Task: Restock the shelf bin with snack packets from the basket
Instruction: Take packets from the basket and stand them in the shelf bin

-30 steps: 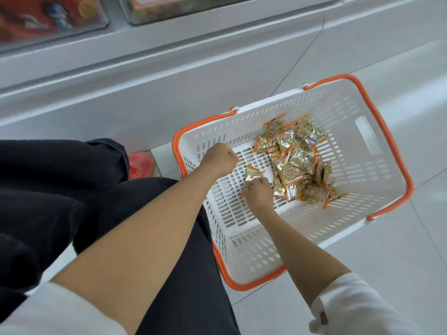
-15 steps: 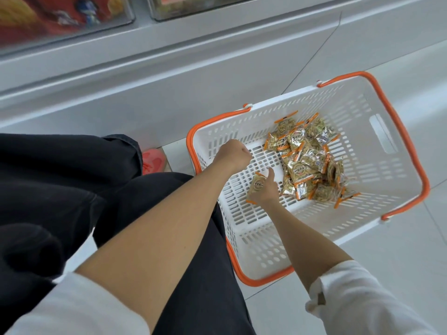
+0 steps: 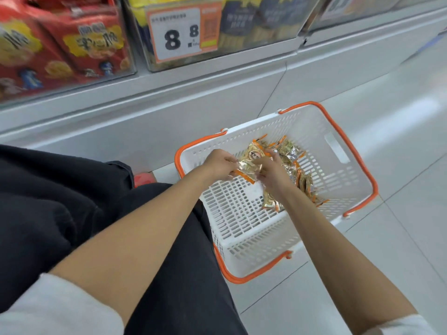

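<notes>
Snack packets [image 3: 249, 166] are being gripped between the left hand [image 3: 219, 164] and right hand [image 3: 272, 170], fingers curling round them, just above the floor-standing basket [image 3: 254, 240] holding more.

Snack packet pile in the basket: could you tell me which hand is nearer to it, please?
Right. The right hand is directly over the snack packet pile; the left hand is off to its left, above bare floor of the basket.
</notes>
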Tool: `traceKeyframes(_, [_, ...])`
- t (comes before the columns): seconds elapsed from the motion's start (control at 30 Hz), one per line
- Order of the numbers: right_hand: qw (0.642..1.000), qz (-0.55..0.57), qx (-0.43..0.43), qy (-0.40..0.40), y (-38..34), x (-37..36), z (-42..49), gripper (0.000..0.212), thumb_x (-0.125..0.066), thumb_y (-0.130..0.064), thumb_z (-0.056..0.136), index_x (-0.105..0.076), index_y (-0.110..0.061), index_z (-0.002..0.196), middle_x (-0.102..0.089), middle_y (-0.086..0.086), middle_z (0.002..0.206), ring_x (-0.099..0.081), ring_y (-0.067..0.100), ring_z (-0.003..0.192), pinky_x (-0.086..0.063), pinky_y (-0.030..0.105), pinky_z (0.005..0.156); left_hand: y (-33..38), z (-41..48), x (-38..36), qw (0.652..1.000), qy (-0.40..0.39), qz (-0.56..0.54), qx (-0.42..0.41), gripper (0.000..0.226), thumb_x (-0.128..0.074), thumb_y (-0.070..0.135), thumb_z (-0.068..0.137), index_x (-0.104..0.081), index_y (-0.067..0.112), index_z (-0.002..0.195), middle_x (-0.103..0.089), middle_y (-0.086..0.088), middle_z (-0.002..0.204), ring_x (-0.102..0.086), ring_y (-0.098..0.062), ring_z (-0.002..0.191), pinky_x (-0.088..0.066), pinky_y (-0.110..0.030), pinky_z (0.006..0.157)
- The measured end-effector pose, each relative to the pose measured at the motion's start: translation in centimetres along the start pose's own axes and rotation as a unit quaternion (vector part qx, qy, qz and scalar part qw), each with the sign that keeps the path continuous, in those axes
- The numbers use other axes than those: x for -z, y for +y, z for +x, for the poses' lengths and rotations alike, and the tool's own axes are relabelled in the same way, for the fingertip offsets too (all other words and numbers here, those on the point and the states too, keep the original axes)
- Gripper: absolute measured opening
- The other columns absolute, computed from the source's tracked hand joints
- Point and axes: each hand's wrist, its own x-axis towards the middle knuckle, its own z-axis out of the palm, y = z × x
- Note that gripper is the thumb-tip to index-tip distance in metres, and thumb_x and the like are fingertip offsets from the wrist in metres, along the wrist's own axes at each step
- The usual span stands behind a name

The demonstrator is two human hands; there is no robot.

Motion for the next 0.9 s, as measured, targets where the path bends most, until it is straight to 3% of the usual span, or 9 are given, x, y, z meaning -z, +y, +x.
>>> traceKeyframes(0.1, [0.999, 0.029, 0.026, 0.006, -3.2, 0.1, -0.7, 0.027, -0.065, -0.029, 0.091, -0.059, -0.009, 0.109, -0.059, 0.015, 0.098, -0.058, 0.028, 0.087, -0.054, 0.044, 0.084, 2.9, -1.8, 1.5, 0.999, 0.003, -0.002, -0.039, 0.023, -0.066, 0.006, 0.09, -0.065, 0.001, 0.112, -0.067, -0.012, 0.098, -0.067, -0.018, 0.086, -0.058, -0.027, 0.076])
traceKeyframes(0.2, [0.998, 0.009, 0.055, 0.021, -6.6, -0.2, -2.4, 0.019, -0.067, -0.027, 0.09, -0.062, -0.009, 0.089, -0.05, 0.014, 0.082, -0.053, 0.024, 0.07, -0.052, 0.029, 0.063, 5.9, -4.2, 2.8, 0.996, -0.007, 0.03, -0.082, 0.019, -0.067, 0.005, 0.089, -0.064, 0.001, 0.107, -0.066, -0.006, 0.088, -0.065, -0.012, 0.076, -0.056, -0.02, 0.068])
traceKeyframes(0.3, [0.995, -0.006, 0.097, -0.003, -10.4, -0.7, -4.7, 0.03, -0.066, -0.034, 0.087, -0.065, -0.005, 0.095, -0.058, 0.018, 0.088, -0.056, 0.028, 0.08, -0.046, 0.038, 0.075, 8.9, -6.7, 4.3, 0.987, -0.012, 0.096, -0.125, 0.014, -0.063, 0.003, 0.091, -0.064, 0.0, 0.105, -0.065, -0.003, 0.08, -0.064, -0.011, 0.072, -0.053, -0.025, 0.07])
traceKeyframes(0.4, [0.986, -0.072, 0.144, -0.03, -14.6, -1.3, -7.4, 0.032, -0.055, -0.033, 0.098, -0.069, -0.005, 0.091, -0.065, 0.017, 0.091, -0.06, 0.027, 0.083, -0.05, 0.04, 0.082, 12.1, -9.3, 6.4, 0.978, 0.002, 0.144, -0.148, 0.02, -0.067, 0.004, 0.088, -0.066, -0.003, 0.107, -0.066, -0.009, 0.087, -0.063, -0.018, 0.081, -0.052, -0.031, 0.073])
traceKeyframes(0.5, [0.965, -0.145, 0.215, -0.041, -19.1, -2.9, -10.8, 0.037, -0.053, -0.036, 0.098, -0.07, -0.005, 0.086, -0.064, 0.015, 0.081, -0.059, 0.02, 0.071, -0.051, 0.029, 0.066, 15.7, -12.4, 8.3, 0.974, 0.01, 0.151, -0.171, 0.035, -0.073, 0.007, 0.082, -0.064, 0.006, 0.115, -0.068, -0.008, 0.099, -0.06, -0.017, 0.085, -0.049, -0.027, 0.071])
traceKeyframes(0.63, [0.94, -0.197, 0.274, -0.054, -24.8, -6.5, -15.4, 0.044, -0.047, -0.038, 0.101, -0.066, -0.006, 0.076, -0.064, 0.007, 0.066, -0.058, 0.018, 0.062, -0.051, 0.026, 0.06, 19.9, -16.9, 10.8, 0.973, 0.045, 0.067, -0.214, 0.032, -0.075, 0.011, 0.081, -0.061, 0.014, 0.11, -0.066, -0.005, 0.099, -0.063, -0.017, 0.087, -0.054, -0.035, 0.086])
traceKeyframes(0.73, [0.918, -0.22, 0.308, -0.115, -28.7, -9.3, -18.9, 0.038, -0.046, -0.038, 0.101, -0.069, -0.01, 0.09, -0.073, 0.004, 0.076, -0.069, 0.015, 0.07, -0.055, 0.024, 0.06, 22.2, -20.0, 14.2, 0.953, 0.106, 0.095, -0.268, 0.03, -0.078, 0.012, 0.08, -0.061, 0.014, 0.105, -0.065, -0.009, 0.097, -0.064, -0.019, 0.085, -0.055, -0.035, 0.083])
traceKeyframes(0.8, [0.89, -0.254, 0.352, -0.14, -31.3, -11.2, -20.7, 0.021, -0.063, -0.025, 0.093, -0.069, -0.007, 0.102, -0.074, 0.007, 0.088, -0.07, 0.016, 0.077, -0.058, 0.026, 0.065, 23.7, -22.4, 16.9, 0.937, 0.139, 0.109, -0.301, 0.032, -0.078, 0.014, 0.079, -0.062, 0.012, 0.106, -0.061, -0.001, 0.087, -0.06, -0.013, 0.076, -0.054, -0.031, 0.073])
traceKeyframes(0.9, [0.858, -0.264, 0.422, -0.131, -35.3, -14.5, -23.2, 0.023, -0.076, -0.008, 0.081, -0.068, -0.008, 0.102, -0.074, 0.008, 0.094, -0.07, 0.018, 0.081, -0.06, 0.031, 0.071, 26.2, -26.4, 21.0, 0.918, 0.171, 0.111, -0.34, 0.037, -0.078, 0.013, 0.08, -0.062, 0.006, 0.113, -0.06, 0.002, 0.087, -0.059, -0.012, 0.081, -0.055, -0.031, 0.077])
